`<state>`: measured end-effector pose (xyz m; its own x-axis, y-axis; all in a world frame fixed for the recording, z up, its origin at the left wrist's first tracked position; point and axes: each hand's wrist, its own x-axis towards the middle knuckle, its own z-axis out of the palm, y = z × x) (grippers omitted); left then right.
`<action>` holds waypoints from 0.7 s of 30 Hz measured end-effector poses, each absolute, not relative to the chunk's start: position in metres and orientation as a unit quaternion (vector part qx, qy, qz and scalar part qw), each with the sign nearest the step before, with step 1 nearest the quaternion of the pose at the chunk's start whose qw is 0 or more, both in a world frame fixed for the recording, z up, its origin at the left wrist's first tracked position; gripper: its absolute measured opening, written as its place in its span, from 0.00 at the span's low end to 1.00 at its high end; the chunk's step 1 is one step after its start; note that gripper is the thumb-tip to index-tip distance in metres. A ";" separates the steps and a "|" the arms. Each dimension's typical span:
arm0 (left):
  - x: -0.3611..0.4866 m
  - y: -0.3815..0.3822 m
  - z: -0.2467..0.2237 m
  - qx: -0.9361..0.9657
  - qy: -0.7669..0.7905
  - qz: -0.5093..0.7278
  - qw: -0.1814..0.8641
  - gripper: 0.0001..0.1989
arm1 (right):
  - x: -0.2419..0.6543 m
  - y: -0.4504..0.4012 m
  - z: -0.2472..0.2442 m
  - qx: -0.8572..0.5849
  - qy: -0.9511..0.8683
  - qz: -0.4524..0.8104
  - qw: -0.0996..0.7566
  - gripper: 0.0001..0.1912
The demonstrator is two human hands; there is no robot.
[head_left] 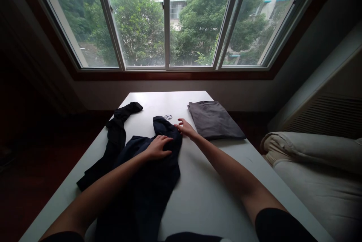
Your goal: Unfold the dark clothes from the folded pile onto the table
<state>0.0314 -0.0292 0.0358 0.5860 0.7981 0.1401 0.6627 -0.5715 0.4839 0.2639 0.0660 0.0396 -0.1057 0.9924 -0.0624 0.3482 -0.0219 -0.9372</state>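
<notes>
Dark navy garment [147, 181] is spread limp and rumpled down the middle of the white counter [215, 196], one sleeve trailing off to the far left. Left hand [157, 147] lies flat on top of it, fingers together and pressing the soft cloth. Right hand [185, 128] sits at the garment's far right edge, fingers loosely spread, tips touching the fabric. Just right of that there's a grey folded cloth [213, 120], a neat flat rectangle.
</notes>
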 end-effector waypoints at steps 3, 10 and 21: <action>0.040 -0.050 0.039 0.886 0.340 0.200 0.243 0.32 | 0.268 0.075 0.034 -0.562 -0.663 0.410 0.276 0.32; 0.006 -0.023 0.033 0.724 0.545 0.344 0.247 0.21 | 0.257 0.067 0.027 -0.513 -0.756 0.371 0.168 0.21; -0.036 -0.058 0.084 0.667 0.461 0.158 0.564 0.30 | 0.270 0.064 0.056 -0.388 -0.499 0.493 0.598 0.26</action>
